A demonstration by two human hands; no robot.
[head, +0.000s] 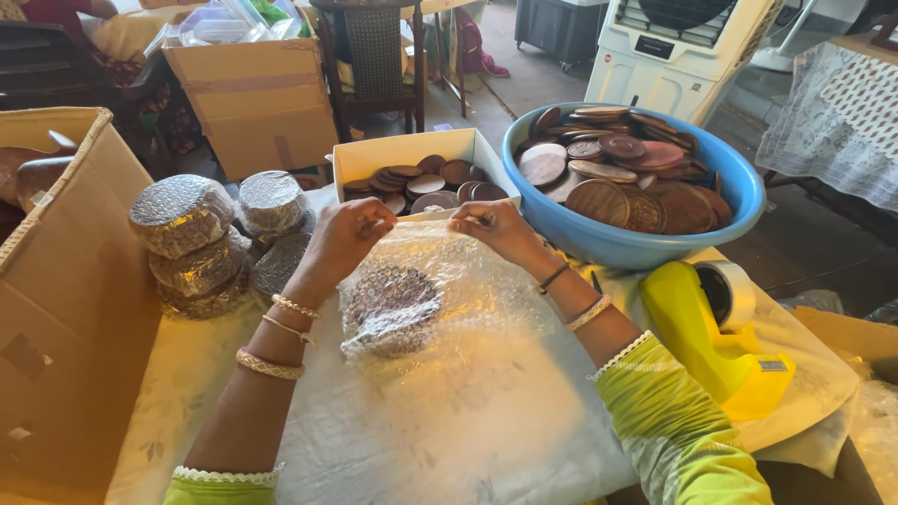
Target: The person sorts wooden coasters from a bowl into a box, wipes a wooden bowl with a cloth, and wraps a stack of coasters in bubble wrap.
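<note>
My left hand [348,236] and my right hand [498,228] each pinch the far edge of a clear bubble wrap sheet [468,290] spread on the table. Under the sheet, close to my left wrist, lies a round carved wooden disc [391,297], partly rolled in the wrap. Both hands have their fingers closed on the wrap's edge, a little apart from each other.
Several bubble-wrapped round stacks [201,245] sit at left beside a big cardboard box [65,309]. A white box of wooden discs [423,178] and a blue tub of wooden discs [631,178] stand beyond my hands. A yellow tape dispenser [716,332] is at right.
</note>
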